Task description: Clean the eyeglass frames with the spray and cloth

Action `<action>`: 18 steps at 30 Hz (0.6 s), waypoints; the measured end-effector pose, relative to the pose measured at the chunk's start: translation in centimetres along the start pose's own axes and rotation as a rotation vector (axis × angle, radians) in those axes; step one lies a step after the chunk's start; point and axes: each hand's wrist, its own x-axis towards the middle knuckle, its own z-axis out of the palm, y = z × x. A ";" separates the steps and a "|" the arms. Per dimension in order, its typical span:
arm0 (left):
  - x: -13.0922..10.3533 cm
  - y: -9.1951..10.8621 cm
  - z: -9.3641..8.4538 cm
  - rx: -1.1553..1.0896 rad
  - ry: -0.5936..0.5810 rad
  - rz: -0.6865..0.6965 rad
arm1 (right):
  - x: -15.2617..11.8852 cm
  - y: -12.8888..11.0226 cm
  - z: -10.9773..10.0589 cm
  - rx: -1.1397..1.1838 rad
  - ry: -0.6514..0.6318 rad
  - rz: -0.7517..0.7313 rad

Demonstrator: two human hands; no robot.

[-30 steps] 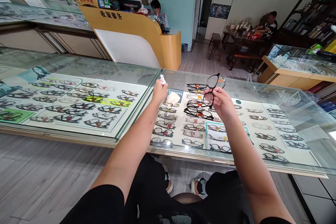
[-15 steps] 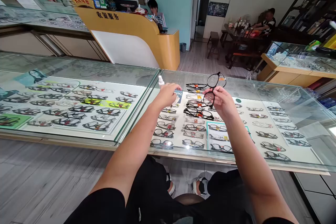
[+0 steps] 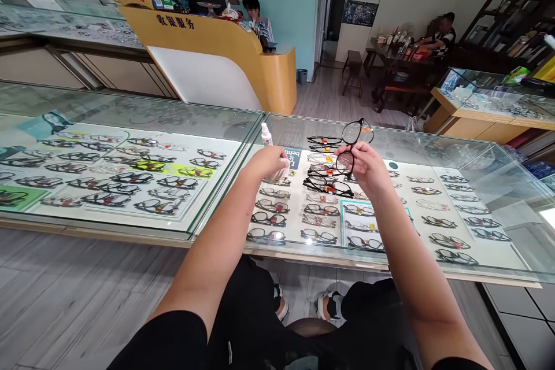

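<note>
Both hands [image 3: 265, 163] [image 3: 368, 165] full — L wht wad [image 3: 281, 173], R specs [image 3: 351, 135].

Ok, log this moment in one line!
left hand: grasping crumpled white cloth | right hand: holding round-lensed black-framed glasses | white plastic bottle: upright

The glass counter [image 3: 416, 144] bears a white bottle [image 3: 266, 136] and dark eyeglasses [image 3: 328, 187].

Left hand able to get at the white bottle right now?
Likely yes: the white bottle stands just beyond the left hand, nothing visible between them. That hand holds a pale cloth, though, so it may need freeing first.
</note>
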 end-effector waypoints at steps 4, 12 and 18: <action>-0.3 0.2 -0.4 -0.126 0.051 0.006 | 0.1 0.0 -0.1 -0.007 0.005 -0.002; -0.4 1.4 -1.4 -0.524 0.127 -0.009 | 0.1 -0.1 0.0 -0.005 0.002 -0.002; -0.6 2.7 -2.0 -1.144 0.022 0.021 | 0.1 0.0 -0.2 -0.022 -0.005 0.006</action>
